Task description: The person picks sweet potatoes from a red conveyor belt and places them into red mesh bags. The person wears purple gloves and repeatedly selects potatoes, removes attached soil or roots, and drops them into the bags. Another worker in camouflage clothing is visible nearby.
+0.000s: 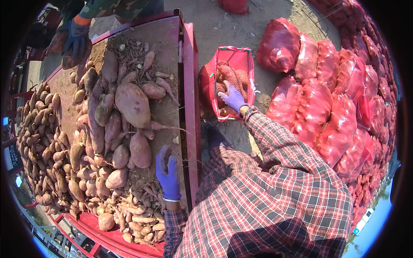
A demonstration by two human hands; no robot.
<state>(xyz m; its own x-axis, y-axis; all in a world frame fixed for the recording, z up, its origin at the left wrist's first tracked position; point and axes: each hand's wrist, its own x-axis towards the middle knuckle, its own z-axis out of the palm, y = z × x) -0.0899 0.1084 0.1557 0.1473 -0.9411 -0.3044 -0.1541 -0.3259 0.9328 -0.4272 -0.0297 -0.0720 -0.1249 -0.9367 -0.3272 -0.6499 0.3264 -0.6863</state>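
My left hand (168, 173), in a purple glove, is over the near edge of the sorting table (161, 35). Its thumb and fingers are apart with nothing between them, just beside a large sweet potato (140, 149). My right hand (233, 97), gloved alike, reaches into the mouth of a red mesh sack (233, 53) on the ground. Its fingers spread over the sweet potatoes (231, 74) inside, and I see nothing gripped. A red band with green and white ties edges the sack's square mouth. The biggest sweet potato (133, 104) rests among others on the table.
Many small sweet potatoes (40, 119) cover the table's far left part. A red metal rail (192, 96) separates table and sack. Filled red mesh sacks (313, 111) stand at right. Across the table, another person's gloved hand (77, 37) is at a sweet potato.
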